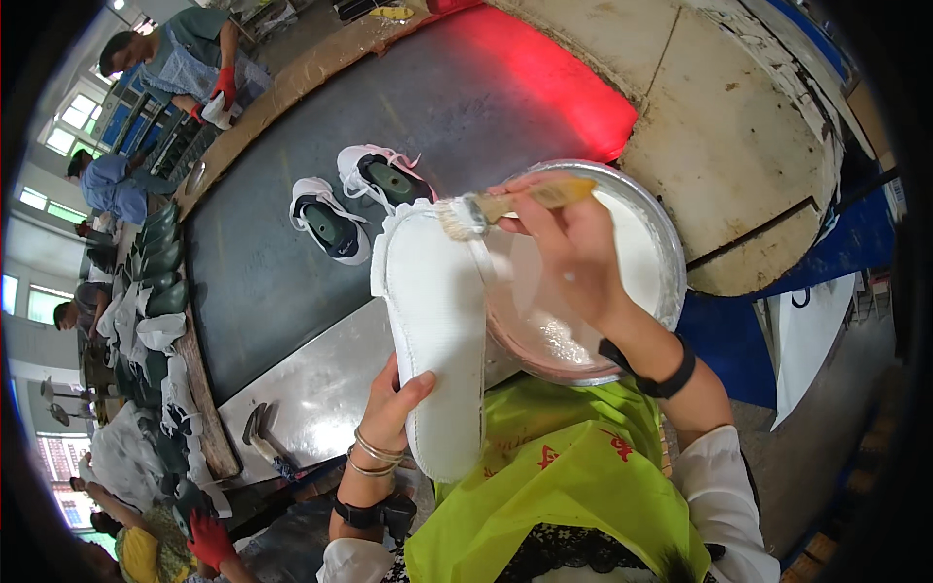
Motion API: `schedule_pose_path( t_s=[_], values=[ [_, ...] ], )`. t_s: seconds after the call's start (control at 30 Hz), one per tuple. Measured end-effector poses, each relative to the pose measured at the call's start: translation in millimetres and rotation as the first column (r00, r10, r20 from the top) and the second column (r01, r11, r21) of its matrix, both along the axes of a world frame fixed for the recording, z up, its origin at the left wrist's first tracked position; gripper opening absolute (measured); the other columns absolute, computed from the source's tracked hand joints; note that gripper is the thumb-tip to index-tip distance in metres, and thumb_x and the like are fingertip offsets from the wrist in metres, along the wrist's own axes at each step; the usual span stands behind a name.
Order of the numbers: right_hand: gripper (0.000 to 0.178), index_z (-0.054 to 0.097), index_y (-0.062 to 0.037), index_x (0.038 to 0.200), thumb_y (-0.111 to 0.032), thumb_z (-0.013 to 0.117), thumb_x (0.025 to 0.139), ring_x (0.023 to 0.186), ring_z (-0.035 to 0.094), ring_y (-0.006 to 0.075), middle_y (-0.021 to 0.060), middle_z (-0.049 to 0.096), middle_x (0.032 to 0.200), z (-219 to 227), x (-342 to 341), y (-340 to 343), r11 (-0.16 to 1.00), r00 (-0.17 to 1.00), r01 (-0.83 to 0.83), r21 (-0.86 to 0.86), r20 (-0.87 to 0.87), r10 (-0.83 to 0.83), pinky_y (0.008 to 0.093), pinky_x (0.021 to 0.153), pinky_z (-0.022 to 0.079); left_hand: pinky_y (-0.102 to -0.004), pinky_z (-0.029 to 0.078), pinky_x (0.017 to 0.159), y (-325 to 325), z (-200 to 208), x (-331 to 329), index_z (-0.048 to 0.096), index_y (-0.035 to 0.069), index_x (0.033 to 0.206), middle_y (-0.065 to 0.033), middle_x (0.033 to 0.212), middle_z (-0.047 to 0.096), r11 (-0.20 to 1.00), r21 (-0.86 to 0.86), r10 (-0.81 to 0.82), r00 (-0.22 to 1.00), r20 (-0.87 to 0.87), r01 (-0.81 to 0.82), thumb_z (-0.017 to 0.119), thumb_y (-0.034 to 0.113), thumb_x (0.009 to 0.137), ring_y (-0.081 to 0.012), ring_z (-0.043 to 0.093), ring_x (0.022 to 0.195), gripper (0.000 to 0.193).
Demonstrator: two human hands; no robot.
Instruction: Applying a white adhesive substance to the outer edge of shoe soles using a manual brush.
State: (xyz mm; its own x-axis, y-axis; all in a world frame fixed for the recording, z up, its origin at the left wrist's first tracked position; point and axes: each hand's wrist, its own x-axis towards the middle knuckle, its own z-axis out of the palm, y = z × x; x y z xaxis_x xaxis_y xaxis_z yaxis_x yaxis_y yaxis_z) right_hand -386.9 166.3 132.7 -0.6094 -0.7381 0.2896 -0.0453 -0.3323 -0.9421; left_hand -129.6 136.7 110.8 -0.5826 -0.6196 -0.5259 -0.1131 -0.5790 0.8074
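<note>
My left hand (pixel 394 413) is closed around the heel end of a white shoe (pixel 437 321), whose flat, stitched underside faces me. Its toe points away and has a gathered, ruffled edge. In my right hand (pixel 573 248) is a paintbrush (pixel 505 201) with a yellowish handle. The pale bristles lie against the toe end of the underside. Beneath my right hand stands a wide metal basin (pixel 669 253) holding white liquid. My fingers hide part of the brush handle.
Two laced sneakers (pixel 330 222) (pixel 386 177) sit on a dark conveyor belt (pixel 262 282), which glows red at its far end. A hammer (pixel 264 437) lies on the metal plate (pixel 321 374). Dark shoe lasts (pixel 160 257) line the left side. Co-workers (pixel 194 63) stand beyond the belt.
</note>
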Motion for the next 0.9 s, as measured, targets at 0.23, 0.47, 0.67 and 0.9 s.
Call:
schedule_pose_path(
  t_s=[0.23,0.47,0.67,0.9],
  values=[
    [0.028,0.057,0.0074,0.106,-0.019,0.054,0.096,0.082,0.066,0.0153,0.0132,0.066,0.094,14,-6,23,0.931,0.973,-0.203,0.303,0.172,0.156,0.0282,0.072,0.056,-0.0341,0.048,0.089,6,-3,15,0.038,-0.003,0.137,-0.0137,0.121,0.056,0.997,0.066,-0.028,0.998,-0.056,0.032,0.065,0.027,0.081,-0.0205,0.057,0.106,0.069],
    [0.028,0.058,0.0078,0.103,-0.019,0.055,0.096,0.083,0.066,0.0155,0.0122,0.066,0.093,1,13,-13,0.981,0.983,-0.165,0.097,0.094,0.156,0.0277,0.072,0.054,-0.0339,0.049,0.088,20,-11,34,0.037,-0.005,0.136,-0.0144,0.122,0.056,0.986,0.162,0.051,0.986,-0.160,-0.025,0.067,0.037,0.082,-0.0218,0.059,0.105,0.075],
    [0.025,0.056,0.0058,0.106,-0.018,0.053,0.096,0.088,0.066,0.0163,0.0144,0.066,0.100,-5,31,32,0.983,0.995,-0.098,0.155,0.022,0.096,0.0292,0.075,0.055,-0.0332,0.051,0.087,23,-14,46,0.038,-0.003,0.136,-0.0142,0.122,0.056,0.982,0.161,0.130,0.969,-0.210,-0.097,0.068,0.043,0.082,-0.0212,0.059,0.105,0.077],
    [0.025,0.054,0.0046,0.108,-0.018,0.052,0.097,0.093,0.065,0.0190,0.0148,0.065,0.103,37,19,6,0.872,0.867,-0.482,0.090,0.190,0.460,0.0288,0.080,0.055,-0.0334,0.051,0.087,40,-38,58,0.041,-0.001,0.135,-0.0125,0.123,0.056,0.975,0.189,0.172,0.935,-0.310,-0.117,0.066,0.047,0.081,-0.0206,0.059,0.106,0.076]
  ],
)
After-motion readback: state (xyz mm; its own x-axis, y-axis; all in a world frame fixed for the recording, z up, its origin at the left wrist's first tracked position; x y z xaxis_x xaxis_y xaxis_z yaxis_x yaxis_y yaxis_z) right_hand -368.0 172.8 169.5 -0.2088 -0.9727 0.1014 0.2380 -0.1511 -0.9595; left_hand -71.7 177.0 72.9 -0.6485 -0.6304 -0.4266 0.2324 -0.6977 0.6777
